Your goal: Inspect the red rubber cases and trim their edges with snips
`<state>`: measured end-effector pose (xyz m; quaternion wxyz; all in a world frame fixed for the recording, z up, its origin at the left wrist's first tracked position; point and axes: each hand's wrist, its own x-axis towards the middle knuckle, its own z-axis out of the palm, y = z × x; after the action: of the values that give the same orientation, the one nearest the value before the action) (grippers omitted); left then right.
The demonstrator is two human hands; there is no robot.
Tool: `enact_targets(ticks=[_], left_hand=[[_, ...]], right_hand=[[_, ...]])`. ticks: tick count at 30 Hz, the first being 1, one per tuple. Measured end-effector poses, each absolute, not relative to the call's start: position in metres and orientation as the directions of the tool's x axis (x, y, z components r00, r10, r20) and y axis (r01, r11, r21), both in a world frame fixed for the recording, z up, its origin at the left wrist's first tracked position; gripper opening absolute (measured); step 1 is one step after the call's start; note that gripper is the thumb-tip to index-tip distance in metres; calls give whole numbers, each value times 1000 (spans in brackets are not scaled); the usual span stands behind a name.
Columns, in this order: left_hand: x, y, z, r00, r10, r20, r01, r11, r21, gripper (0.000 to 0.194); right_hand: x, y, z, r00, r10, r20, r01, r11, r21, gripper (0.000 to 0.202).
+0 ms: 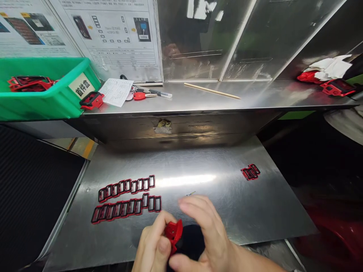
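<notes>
At the front edge of the metal table, my left hand (153,243) grips a small red and black plastic frame (173,231) between thumb and fingers. My right hand (211,232) is beside it on the right, fingers spread and curved, the thumb close to the lower end of the part. Whether that thumb touches the part I cannot tell. Beyond my left hand, similar red and black frames lie in two slanting rows, a back row (126,186) and a front row (124,208). A small group of the same frames (250,172) lies at the right.
A green bin (68,100) with red parts stands on the raised shelf (176,102), at the left. Along the shelf are a paper slip (117,91), keys (139,96), a pen (160,93), a wooden stick (212,91) and white tissue (330,68). A thin small piece (191,193) lies mid-table.
</notes>
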<state>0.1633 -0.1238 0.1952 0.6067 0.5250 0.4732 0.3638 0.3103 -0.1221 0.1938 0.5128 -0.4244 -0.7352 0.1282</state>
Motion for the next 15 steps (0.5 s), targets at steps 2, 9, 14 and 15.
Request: enact_targets(ticks=[2,9,14,15], left_hand=[[165,-123,195,272,944,-189,65,178,982,60],[161,-123,193,354,878,-321,-21,351,936,58],[161,-122,192,367,834,-413,-21,451,892,62],[161,-122,191,373,826,-423,-18,463,886,64]], right_hand=[[311,-121,196,-117,785,608,518,571,-637,53],[324,-119,198,3,782,624,584,505,-636,33],[322,-121,196,-6,774,633,509,547,-664,15],[321,-121,195,2,768,641,501,554,-665,14]])
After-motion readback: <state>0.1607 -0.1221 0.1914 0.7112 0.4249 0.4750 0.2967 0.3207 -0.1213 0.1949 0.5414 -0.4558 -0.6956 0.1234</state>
